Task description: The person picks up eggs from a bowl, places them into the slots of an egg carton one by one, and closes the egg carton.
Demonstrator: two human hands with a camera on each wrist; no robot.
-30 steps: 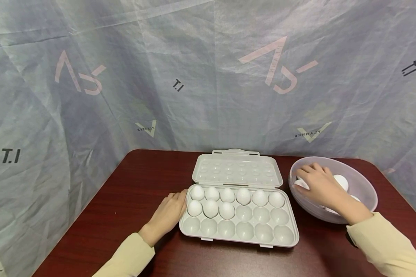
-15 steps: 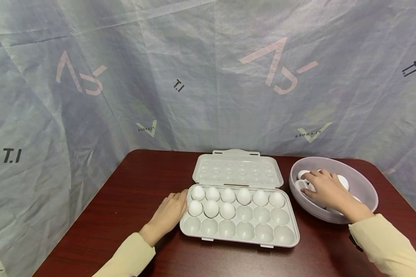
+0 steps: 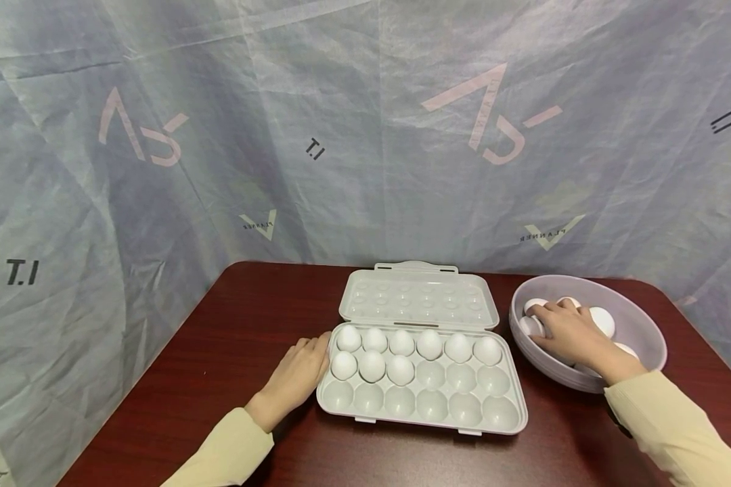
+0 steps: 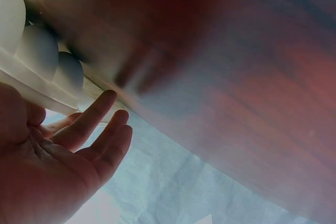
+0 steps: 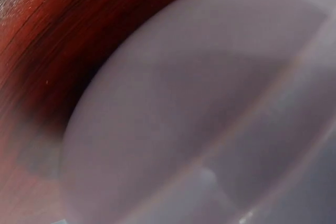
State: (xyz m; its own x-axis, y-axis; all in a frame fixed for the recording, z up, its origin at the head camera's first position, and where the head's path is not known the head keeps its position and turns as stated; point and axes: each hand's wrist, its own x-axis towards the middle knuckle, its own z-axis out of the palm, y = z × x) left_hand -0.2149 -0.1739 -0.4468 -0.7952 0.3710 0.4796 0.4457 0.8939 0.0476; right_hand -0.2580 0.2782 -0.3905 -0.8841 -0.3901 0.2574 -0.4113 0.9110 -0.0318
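A white plastic egg box [image 3: 423,422] lies open on the table, its lid [image 3: 419,297] folded back. White eggs [image 3: 429,345] fill its back row; three more sit at the left of the middle row. My left hand [image 3: 295,368] rests against the box's left end, and the left wrist view shows its fingers [image 4: 86,119] loosely extended beside the box. In the lilac bowl [image 3: 639,325] at the right, my right hand [image 3: 572,335] reaches down over several white eggs [image 3: 601,322]. Its palm side is hidden, so I cannot tell whether it grips one.
The dark red wooden table [image 3: 268,297] carries the box and the bowl. A grey printed sheet [image 3: 365,169] hangs behind it. Bare cups [image 3: 432,406] make up the front row of the box. In the right wrist view, the bowl's outer wall [image 5: 184,103] takes up most of the picture.
My right hand has shifted slightly down and right inside the bowl, off the leftmost eggs, which show more now. My left hand and the egg box stay put.
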